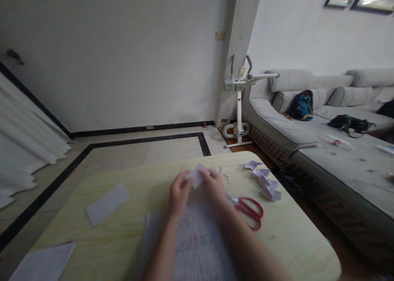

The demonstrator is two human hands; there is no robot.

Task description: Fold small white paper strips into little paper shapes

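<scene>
Above the far middle of the pale wood table (286,236), holding a small white paper piece (198,175) out in front, between left hand (179,190) and right hand (214,185). Turned like a diamond, one corner up. Gripping it at the left corner with left thumb and fingertips, closed on the paper. Pinching it at the right side too, with right thumb across the face and fingers behind. Can't make out the fingers behind the paper, nor how many layers are in the fold; soft blur around both hands. Can't read the writing on the lined sheet (197,246) under the forearms; partly covered by both and cut off at the bottom edge. Also cut off at lower left: a white sheet (41,264). Just right of right forearm, scissors (250,210) with red handles, lying flat, with blade tips lost behind the right wrist. Beyond that, near the table's right edge, a row of folded paper shapes (265,182), overlapping, hard to count. Just past right hand, thin paper scraps (227,177), partly blocked by the fingers. Well left of left hand, lying flat, a white paper rectangle (107,204). Past the table, on the right: white exercise machine (239,108), grey sofa (283,123) with blue backpack (303,106) and black bag (351,123) on it.
</scene>
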